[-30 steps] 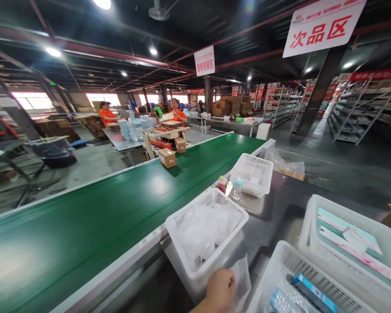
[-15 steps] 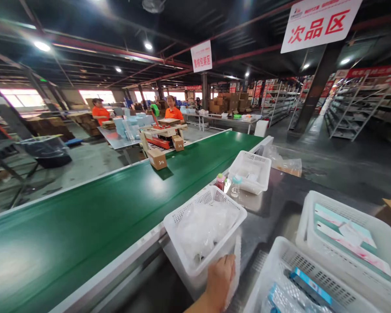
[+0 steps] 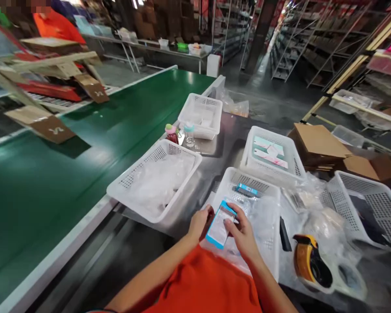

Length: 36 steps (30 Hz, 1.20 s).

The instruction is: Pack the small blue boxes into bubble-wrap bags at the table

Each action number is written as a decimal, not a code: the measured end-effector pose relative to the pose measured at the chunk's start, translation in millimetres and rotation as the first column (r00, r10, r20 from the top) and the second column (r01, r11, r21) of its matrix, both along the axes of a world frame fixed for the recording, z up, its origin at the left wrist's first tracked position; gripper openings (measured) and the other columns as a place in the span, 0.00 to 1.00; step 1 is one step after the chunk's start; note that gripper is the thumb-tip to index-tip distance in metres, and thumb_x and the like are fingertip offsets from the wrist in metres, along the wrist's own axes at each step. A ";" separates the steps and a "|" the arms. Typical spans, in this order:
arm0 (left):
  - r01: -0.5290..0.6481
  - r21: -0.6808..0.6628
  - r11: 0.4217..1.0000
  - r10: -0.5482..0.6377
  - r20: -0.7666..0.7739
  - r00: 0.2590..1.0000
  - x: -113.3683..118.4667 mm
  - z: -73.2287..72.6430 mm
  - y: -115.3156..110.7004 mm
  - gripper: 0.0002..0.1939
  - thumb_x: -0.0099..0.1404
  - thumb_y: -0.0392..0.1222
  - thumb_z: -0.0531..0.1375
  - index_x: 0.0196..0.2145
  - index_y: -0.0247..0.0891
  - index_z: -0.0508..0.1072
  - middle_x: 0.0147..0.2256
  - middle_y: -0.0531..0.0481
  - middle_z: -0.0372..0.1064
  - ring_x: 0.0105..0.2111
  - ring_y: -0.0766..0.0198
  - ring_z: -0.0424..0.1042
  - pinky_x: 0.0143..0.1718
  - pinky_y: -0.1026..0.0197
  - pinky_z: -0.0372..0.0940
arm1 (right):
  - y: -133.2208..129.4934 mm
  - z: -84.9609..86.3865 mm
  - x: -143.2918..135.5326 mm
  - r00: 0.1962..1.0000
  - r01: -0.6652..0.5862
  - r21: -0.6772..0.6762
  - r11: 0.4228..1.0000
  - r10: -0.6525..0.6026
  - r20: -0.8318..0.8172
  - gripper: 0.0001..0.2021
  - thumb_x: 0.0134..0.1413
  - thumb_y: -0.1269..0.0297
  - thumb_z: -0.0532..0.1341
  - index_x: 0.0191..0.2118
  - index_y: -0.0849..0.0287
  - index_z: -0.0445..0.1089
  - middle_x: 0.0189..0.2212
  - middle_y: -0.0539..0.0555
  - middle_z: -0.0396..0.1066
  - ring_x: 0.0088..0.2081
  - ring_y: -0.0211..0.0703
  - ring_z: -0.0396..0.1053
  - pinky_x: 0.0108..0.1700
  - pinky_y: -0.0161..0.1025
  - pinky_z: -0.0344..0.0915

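A small blue-edged box with a whitish face (image 3: 220,225) is gripped by my right hand (image 3: 241,226), its thumb across the face and fingers at the top edge. My left hand (image 3: 199,222) is closed just left of the box; what its curled fingers hold is hidden. Both hands are over the near side of a white basket (image 3: 276,224) with clear plastic packaging and another blue box (image 3: 246,190) inside. Left of the hands, a second white basket (image 3: 112,191) contains clear plastic bags.
Green conveyor (image 3: 117,143) carries cartons on the left. Bottles (image 3: 189,135) stand by a farther basket (image 3: 219,113). Rightward are a basket with teal-and-pink boxes (image 3: 298,169), flat cardboard (image 3: 319,139), a yellow tape dispenser (image 3: 304,261) and a basket with dark cloth (image 3: 384,187). An orange-shirted person (image 3: 57,26) is across the conveyor.
The view has turned down and right. A hand that was at the near edge of the bag-filled basket is no longer there. Both hands now show, with the blue-edged box in the right.
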<state>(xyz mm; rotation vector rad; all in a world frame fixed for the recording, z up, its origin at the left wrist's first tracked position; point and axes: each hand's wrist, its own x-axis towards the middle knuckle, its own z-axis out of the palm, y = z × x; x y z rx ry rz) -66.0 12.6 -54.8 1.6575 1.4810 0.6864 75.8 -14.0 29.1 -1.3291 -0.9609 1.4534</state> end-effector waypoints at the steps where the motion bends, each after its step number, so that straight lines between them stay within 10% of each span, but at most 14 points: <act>1: 0.002 -0.011 1.000 -0.002 0.040 0.999 -3.8 0.5 2.8 0.11 0.66 0.44 0.51 0.32 0.37 0.68 0.26 0.52 0.70 0.26 0.64 0.69 0.28 0.63 0.60 | -2.4 -4.5 5.1 0.999 -0.041 -0.027 0.999 0.041 0.015 0.26 0.45 0.56 0.68 0.52 0.52 0.69 0.37 0.51 0.74 0.26 0.37 0.65 0.26 0.36 0.66; 6: -0.092 0.035 0.995 0.082 0.220 0.972 -13.9 12.3 5.0 0.12 0.66 0.48 0.51 0.29 0.39 0.64 0.22 0.56 0.65 0.25 0.66 0.67 0.29 0.65 0.58 | -10.1 -16.6 23.4 0.929 -0.217 0.078 0.973 0.181 0.322 0.20 0.47 0.68 0.63 0.48 0.51 0.75 0.47 0.53 0.75 0.45 0.50 0.71 0.47 0.46 0.68; 10: -0.009 0.139 0.990 0.007 0.016 1.000 -9.5 22.5 1.7 0.15 0.69 0.50 0.48 0.35 0.39 0.68 0.24 0.54 0.70 0.25 0.63 0.70 0.30 0.63 0.58 | -7.5 -21.2 22.1 0.903 -0.287 0.076 0.955 0.244 0.354 0.23 0.43 0.74 0.61 0.48 0.50 0.75 0.47 0.51 0.76 0.51 0.52 0.69 0.58 0.53 0.60; 20: 0.347 0.171 0.922 -0.257 -0.400 0.880 -8.1 28.5 -13.0 0.20 0.71 0.40 0.44 0.50 0.40 0.72 0.40 0.45 0.78 0.36 0.57 0.77 0.37 0.59 0.68 | -8.6 -36.7 21.7 0.988 0.141 -0.119 0.983 -0.147 -0.043 0.26 0.40 0.55 0.70 0.50 0.51 0.70 0.35 0.49 0.71 0.32 0.41 0.67 0.30 0.38 0.69; 30: 0.435 0.169 0.884 -0.328 -0.438 0.837 -25.3 32.6 -8.9 0.20 0.68 0.31 0.45 0.51 0.37 0.70 0.45 0.43 0.73 0.44 0.58 0.72 0.47 0.57 0.68 | -21.1 -46.8 2.2 0.902 0.217 -0.161 0.963 -0.261 -0.343 0.42 0.31 0.64 0.75 0.56 0.50 0.58 0.43 0.51 0.72 0.38 0.45 0.73 0.41 0.45 0.72; 36: 0.573 0.175 0.801 -0.378 -0.593 0.711 -26.8 43.3 -12.9 0.19 0.66 0.28 0.49 0.53 0.35 0.67 0.42 0.43 0.71 0.43 0.56 0.70 0.46 0.53 0.67 | -25.1 -50.5 -15.4 0.824 0.349 -0.248 0.903 -0.423 -0.378 0.49 0.33 0.64 0.74 0.61 0.49 0.50 0.30 0.45 0.71 0.31 0.40 0.71 0.34 0.37 0.70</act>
